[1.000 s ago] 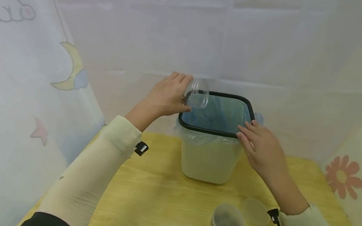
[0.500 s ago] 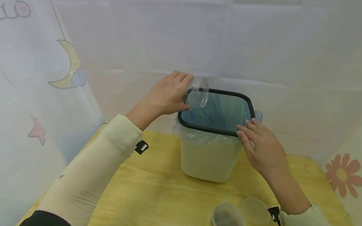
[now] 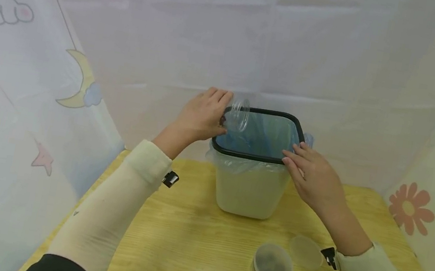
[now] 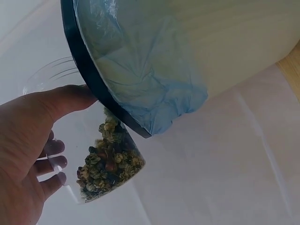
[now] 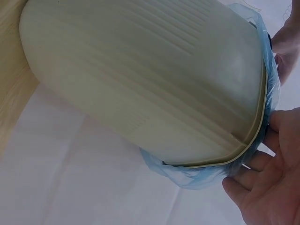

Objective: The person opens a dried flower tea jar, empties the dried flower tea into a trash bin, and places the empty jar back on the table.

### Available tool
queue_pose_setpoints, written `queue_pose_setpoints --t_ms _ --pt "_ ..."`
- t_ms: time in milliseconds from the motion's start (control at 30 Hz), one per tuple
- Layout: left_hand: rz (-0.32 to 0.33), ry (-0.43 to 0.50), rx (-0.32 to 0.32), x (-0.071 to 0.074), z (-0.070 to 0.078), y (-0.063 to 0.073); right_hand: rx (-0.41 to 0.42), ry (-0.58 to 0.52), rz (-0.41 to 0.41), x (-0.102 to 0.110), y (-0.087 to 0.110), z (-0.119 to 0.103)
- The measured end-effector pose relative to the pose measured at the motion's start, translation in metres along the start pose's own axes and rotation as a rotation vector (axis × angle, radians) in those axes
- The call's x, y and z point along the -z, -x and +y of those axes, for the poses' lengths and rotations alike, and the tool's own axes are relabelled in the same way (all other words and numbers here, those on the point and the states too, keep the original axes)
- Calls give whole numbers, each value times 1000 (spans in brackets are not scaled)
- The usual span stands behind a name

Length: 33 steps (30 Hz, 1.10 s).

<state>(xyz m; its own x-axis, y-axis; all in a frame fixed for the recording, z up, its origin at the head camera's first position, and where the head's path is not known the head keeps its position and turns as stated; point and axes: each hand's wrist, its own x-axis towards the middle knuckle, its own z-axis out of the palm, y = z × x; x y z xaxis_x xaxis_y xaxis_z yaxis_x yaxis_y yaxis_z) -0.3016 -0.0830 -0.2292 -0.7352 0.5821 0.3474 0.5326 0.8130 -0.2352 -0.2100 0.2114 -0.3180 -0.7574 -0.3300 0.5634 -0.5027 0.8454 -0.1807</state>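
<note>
Jar (image 3: 240, 115), clear, one: lying sideways at the left end of the bin (image 3: 249, 191), mouth turned toward the opening; contact with the rim (image 3: 248, 156) impossible to confirm. Contents: dried flowers (image 4: 112, 161), heaped toward the base in the left wrist view.

Left hand (image 3: 202, 115): clamped on the jar, thumb to one side, fingers round the other.

Right hand (image 3: 319, 179): fingers apart and loosely bent, touching the rim and blue liner (image 5: 197, 180) at the near right corner; no closed grip visible, pressure impossible to tell.

Change over the last half second: slight. Jar mouth now more edge-on in the head view, suggesting a small turn; both hands otherwise almost unmoved, bin likewise.

Meaning, as judged: minor adjustment of angle only, with a good share of flowers still inside the jar and none seen falling.

Also listed: squat tub (image 3: 271, 270), translucent lid on, dark contents, upright on the table (image 3: 172, 252); flat translucent disc (image 3: 307, 252), just beside, possibly a spare lid.
</note>
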Motion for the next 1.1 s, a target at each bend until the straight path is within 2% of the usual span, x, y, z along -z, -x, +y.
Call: queue_pose_setpoints --t_ms 467,733,900,1100 --pt "5 -48 0 2 1 1 -10 4 -3 -1 -2 1" --pt "14 -70 -12 1 1 2 21 -6 60 -4 -1 3" --pt "16 -96 -20 1 1 2 61 30 91 -5 -1 4" --pt "23 -140 -42 1 3 2 64 61 54 -2 -1 3"
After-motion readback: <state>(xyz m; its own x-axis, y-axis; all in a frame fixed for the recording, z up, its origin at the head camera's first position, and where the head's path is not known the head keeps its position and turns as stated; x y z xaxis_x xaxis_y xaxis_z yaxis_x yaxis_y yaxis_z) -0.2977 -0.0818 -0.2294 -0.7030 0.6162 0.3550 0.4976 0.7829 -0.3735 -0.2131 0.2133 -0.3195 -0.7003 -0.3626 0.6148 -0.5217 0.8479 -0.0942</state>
